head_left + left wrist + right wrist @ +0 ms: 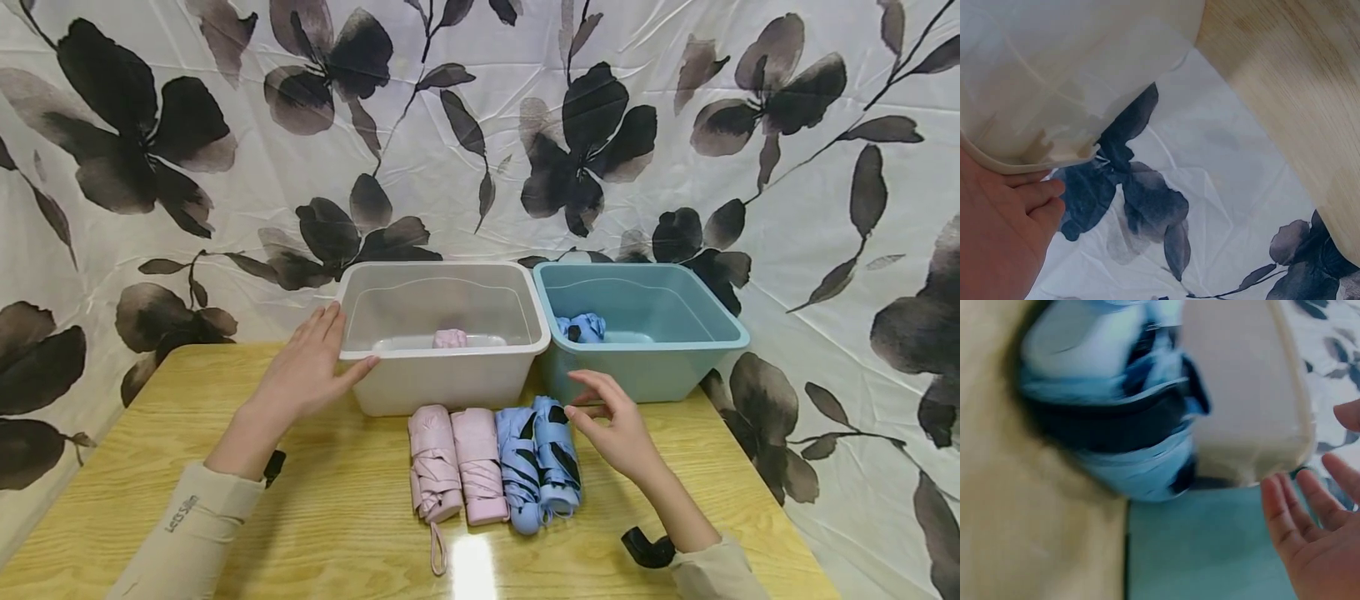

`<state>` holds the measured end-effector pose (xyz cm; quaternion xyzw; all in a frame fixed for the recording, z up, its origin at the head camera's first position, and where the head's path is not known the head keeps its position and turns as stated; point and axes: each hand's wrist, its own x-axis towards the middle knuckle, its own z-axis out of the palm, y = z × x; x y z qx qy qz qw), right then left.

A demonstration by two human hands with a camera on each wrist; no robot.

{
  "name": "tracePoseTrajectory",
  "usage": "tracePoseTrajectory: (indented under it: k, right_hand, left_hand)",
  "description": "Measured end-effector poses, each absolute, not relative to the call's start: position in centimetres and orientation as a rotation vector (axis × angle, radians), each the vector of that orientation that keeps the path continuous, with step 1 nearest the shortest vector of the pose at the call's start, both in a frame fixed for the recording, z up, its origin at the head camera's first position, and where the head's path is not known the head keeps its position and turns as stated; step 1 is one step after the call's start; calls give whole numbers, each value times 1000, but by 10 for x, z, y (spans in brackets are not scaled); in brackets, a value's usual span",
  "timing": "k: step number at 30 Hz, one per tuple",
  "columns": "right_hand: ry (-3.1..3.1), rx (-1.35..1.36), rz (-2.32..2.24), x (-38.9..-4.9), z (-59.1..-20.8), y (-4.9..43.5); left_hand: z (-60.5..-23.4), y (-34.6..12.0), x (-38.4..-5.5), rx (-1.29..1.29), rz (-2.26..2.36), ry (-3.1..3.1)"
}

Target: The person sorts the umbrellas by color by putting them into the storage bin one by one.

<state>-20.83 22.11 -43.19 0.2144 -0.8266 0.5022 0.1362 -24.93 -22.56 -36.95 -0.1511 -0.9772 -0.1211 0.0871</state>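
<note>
Nothing is held by the spread left grip (306, 367) or right grip (618, 431); the rightmost rolled blue cloth umbrella (557, 454), likely soft, is best held midway.

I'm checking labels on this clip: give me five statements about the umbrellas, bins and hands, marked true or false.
1. Two pink folded umbrellas and two blue folded umbrellas lie on the table. True.
2. The left hand touches the white bin. True.
3. The right hand grips a pink umbrella. False: it holds nothing.
4. The teal bin is empty. False: a blue bundle lies inside.
5. The white bin holds something blue. False: a pink bundle shows inside.
</note>
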Motion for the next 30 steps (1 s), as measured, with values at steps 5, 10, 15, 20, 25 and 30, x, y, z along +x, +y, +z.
tracePoseTrajectory:
  k: [5,10,15,20,25,30]
  right_hand:
    - [-2604,573,1277,-206,-449,228]
    - [-2791,568,1120,-206,-458,226]
    - [-2903,585,1011,-208,-464,222]
    - [-2946,607,984,-212,-471,218]
    - [-2968,612,972,-215,-474,214]
    - [-2993,571,986,-216,-474,210]
  left_hand:
    - [-370,-227,-248,-438,-363,-2927]
    - [-370,-228,-247,-436,-364,-2924]
    - [-371,-229,-247,-429,-361,-2933]
    - [-370,-227,-247,-436,-356,-2925]
    - [-369,-227,-247,-446,-361,-2918]
    - [-370,-227,-249,-446,-365,-2919]
